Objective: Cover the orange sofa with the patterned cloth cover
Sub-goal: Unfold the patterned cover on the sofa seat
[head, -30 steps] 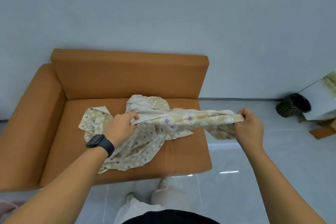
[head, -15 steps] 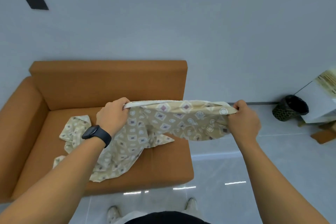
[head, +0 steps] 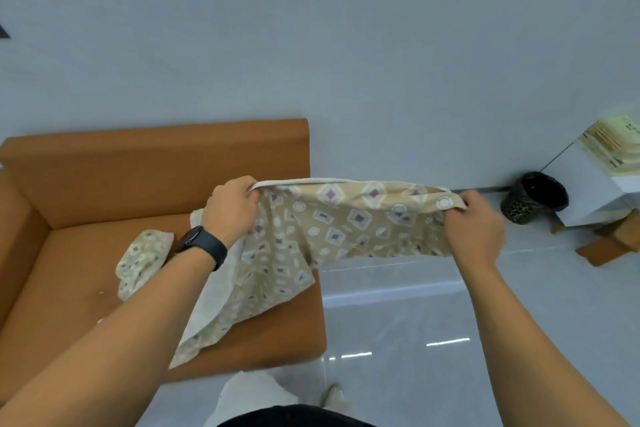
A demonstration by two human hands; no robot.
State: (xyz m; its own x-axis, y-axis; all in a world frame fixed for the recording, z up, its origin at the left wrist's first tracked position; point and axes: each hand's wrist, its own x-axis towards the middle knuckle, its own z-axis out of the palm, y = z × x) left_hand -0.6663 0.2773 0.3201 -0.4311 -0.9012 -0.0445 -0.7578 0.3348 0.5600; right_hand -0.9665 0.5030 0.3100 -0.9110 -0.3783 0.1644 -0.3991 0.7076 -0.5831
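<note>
Left hand (head: 231, 210): fingers curled round the top edge of the cover (head: 346, 218), above the sofa (head: 104, 184) seat; dark watch (head: 202, 246) on the wrist
Right hand (head: 474, 229): pinching the same edge at its far end, out past the sofa's open side, over the floor (head: 415, 305)
Cover: edge stretched taut between both hands; lower part trails onto the seat, bunched at left
Sofa: mostly bare
Side items: dark basket (head: 533, 203) by the wall, apparently empty

Bare forearms (no sleeves), a black smartwatch (head: 202, 245) on the left wrist, pale trousers (head: 249, 395)
</note>
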